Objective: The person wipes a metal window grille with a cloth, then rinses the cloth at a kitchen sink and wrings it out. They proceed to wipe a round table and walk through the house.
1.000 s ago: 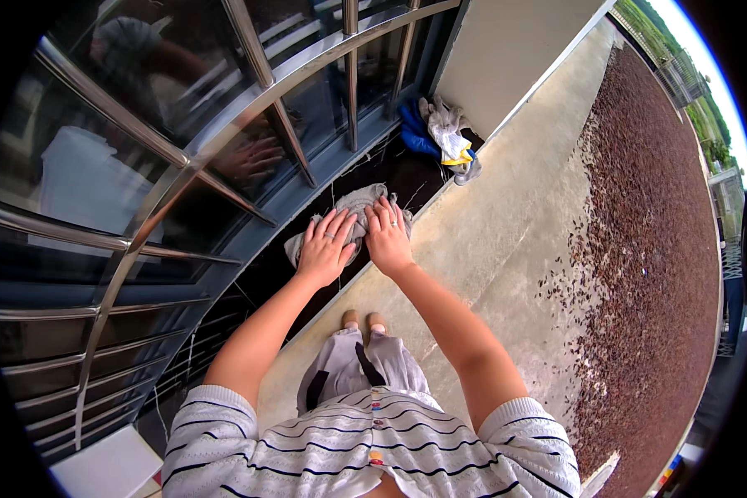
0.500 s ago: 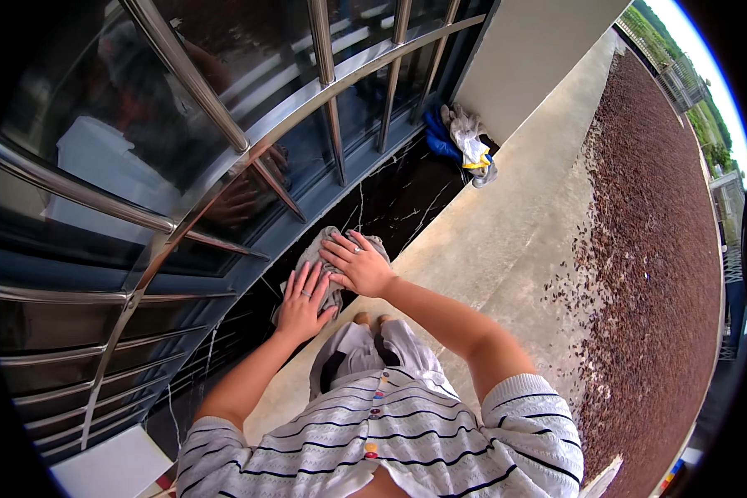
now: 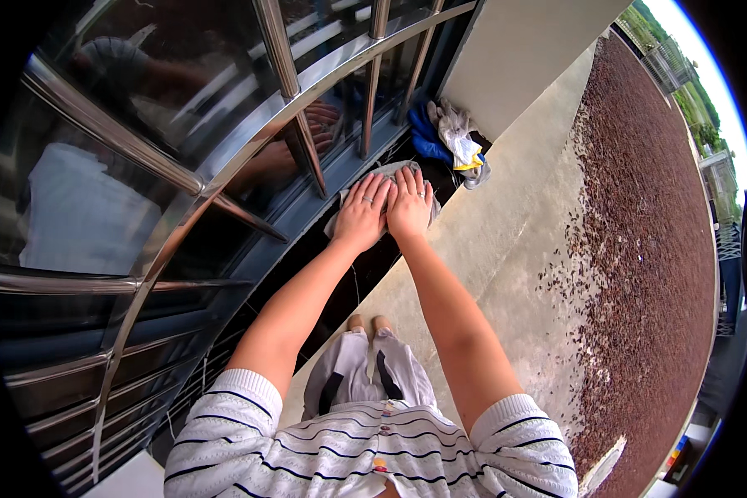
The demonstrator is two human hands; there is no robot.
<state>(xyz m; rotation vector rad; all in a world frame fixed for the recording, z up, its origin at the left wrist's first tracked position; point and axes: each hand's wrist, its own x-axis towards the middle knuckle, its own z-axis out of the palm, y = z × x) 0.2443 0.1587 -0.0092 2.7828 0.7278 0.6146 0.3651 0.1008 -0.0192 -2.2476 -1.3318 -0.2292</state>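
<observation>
Both my arms stretch forward over a black marbled ledge (image 3: 350, 286) beneath a barred window. My left hand (image 3: 362, 219) lies flat on a crumpled grey cloth (image 3: 434, 209), its fingers extended and a ring on one of them. Beside it, my right hand (image 3: 409, 209) presses on the same cloth, fingers straight and close together. The two hands nearly touch. Most of the cloth is hidden under them, with its edges showing at the sides and top.
Shiny metal bars (image 3: 124, 137) curve in front of dark glass on the left. Past the cloth, a pile of blue, white and grey cloths (image 3: 452, 137) lies by a pale pillar (image 3: 527, 62). A concrete walkway (image 3: 490, 249) runs along the right, bordering reddish-brown gravel (image 3: 639, 257).
Both hands have slid the cloth forward and right along the ledge, closer to the pile of cloths. My arms are now straighter, and the hands sit side by side.
</observation>
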